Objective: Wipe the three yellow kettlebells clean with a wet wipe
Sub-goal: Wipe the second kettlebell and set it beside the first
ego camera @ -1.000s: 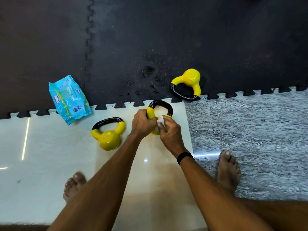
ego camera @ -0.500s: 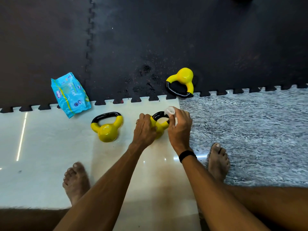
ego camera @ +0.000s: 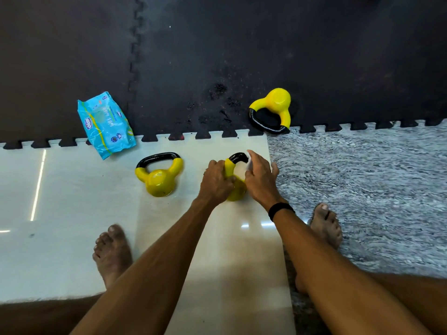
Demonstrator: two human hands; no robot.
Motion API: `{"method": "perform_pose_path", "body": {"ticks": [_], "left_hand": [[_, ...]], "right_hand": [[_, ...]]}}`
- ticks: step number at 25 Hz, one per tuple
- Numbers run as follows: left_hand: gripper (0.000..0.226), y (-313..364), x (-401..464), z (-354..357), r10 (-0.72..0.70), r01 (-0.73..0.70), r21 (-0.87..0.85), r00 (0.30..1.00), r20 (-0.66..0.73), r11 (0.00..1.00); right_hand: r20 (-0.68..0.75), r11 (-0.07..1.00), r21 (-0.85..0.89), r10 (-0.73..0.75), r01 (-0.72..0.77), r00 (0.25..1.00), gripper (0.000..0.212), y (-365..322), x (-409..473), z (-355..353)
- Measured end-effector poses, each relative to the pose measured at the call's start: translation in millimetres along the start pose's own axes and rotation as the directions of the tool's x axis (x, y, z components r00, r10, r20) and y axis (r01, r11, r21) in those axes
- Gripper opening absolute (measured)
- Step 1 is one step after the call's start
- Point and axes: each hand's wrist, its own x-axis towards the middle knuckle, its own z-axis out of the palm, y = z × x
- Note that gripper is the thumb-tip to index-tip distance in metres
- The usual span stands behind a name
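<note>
Three yellow kettlebells with black handles are in view. The middle kettlebell (ego camera: 235, 189) stands on the pale floor tile between my hands. My left hand (ego camera: 216, 181) grips its yellow left horn and body. My right hand (ego camera: 260, 176) presses a white wet wipe (ego camera: 242, 169) against the right side of its handle; most of the wipe is hidden under the fingers. A second kettlebell (ego camera: 157, 176) stands free to the left. The third kettlebell (ego camera: 273, 111) lies on its side at the edge of the black mat.
A blue pack of wet wipes (ego camera: 105, 123) lies at the mat's edge, left of the kettlebells. Black interlocking foam mat (ego camera: 217, 56) covers the far floor. A grey speckled floor (ego camera: 362, 177) lies to the right. My bare feet (ego camera: 112, 255) (ego camera: 325, 224) rest on either side of my arms.
My right hand with the wipe has slid from the top of the handle down its right side. My left hand keeps its grip on the kettlebell.
</note>
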Motion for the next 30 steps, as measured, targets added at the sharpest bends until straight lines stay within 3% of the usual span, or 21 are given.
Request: {"method": "perform_pose_path", "body": {"ticks": [2, 5, 6, 7, 9, 11, 16, 17, 20, 22, 26, 30], "left_hand": [[0.030, -2.1, -6.5, 2.5, -0.008, 0.008, -0.037, 1.000, -0.008, 0.999], [0.033, -3.3, -10.9, 4.5, 0.014, -0.017, -0.061, 0.999, -0.038, 0.998], [0.032, -2.5, -10.8, 4.2, 0.007, -0.009, -0.062, 0.999, -0.040, 0.998], [0.031, -1.8, -10.3, 4.0, -0.006, 0.004, -0.065, 0.999, -0.036, 0.998], [0.030, -0.9, -9.9, 5.6, -0.022, 0.020, -0.057, 0.999, -0.034, 0.998], [0.031, 1.1, -11.6, 8.8, -0.028, 0.026, -0.042, 0.999, -0.047, 0.999], [0.033, 3.3, -9.3, 10.9, -0.051, 0.046, -0.074, 0.996, -0.067, 0.996], [0.031, 3.5, -8.8, 11.0, -0.051, 0.047, -0.066, 0.997, -0.064, 0.997], [0.030, 3.3, -9.2, 15.0, -0.040, 0.037, -0.035, 0.997, -0.071, 0.999], [0.031, 3.3, -8.0, 17.8, -0.042, 0.040, -0.022, 0.995, -0.085, 0.999], [0.032, 6.7, -8.8, 18.4, -0.055, 0.051, -0.053, 0.994, -0.091, 0.997], [0.027, 5.7, -5.3, 24.8, -0.015, 0.012, -0.030, 0.993, -0.119, 0.999]], "right_hand": [[0.044, 1.000, -0.012, -0.018, 0.019, 0.999, 0.055, -8.9, 0.5, 1.3], [0.114, 0.927, -0.102, -0.349, 0.361, 0.930, 0.058, -22.7, -1.2, 6.7], [0.122, 0.910, -0.113, -0.385, 0.398, 0.915, 0.056, -19.4, 0.3, 5.8], [0.116, 0.922, -0.112, -0.358, 0.370, 0.927, 0.056, -10.6, 2.0, 4.0], [0.107, 0.987, -0.079, -0.128, 0.137, 0.986, 0.064, 10.9, 3.7, -1.5], [0.129, 0.998, -0.052, 0.044, -0.037, 0.991, 0.065, 16.6, 4.5, -3.9], [0.087, 0.972, 0.059, -0.233, 0.229, 0.968, 0.060, -17.0, 12.1, 8.2], [0.094, 0.983, 0.069, -0.178, 0.172, 0.980, 0.063, -7.6, 12.0, 7.3], [0.142, 0.970, 0.110, 0.201, -0.217, 0.969, 0.063, 24.7, 8.4, 0.5], [0.142, 0.951, 0.217, 0.193, -0.221, 0.971, 0.059, 10.4, 15.2, 2.3], [0.061, 0.952, 0.305, 0.013, -0.031, 0.998, 0.066, -8.7, 16.5, 16.9], [0.112, 0.905, 0.305, 0.274, -0.296, 0.955, 0.067, 21.0, 2.5, 10.9]]}}
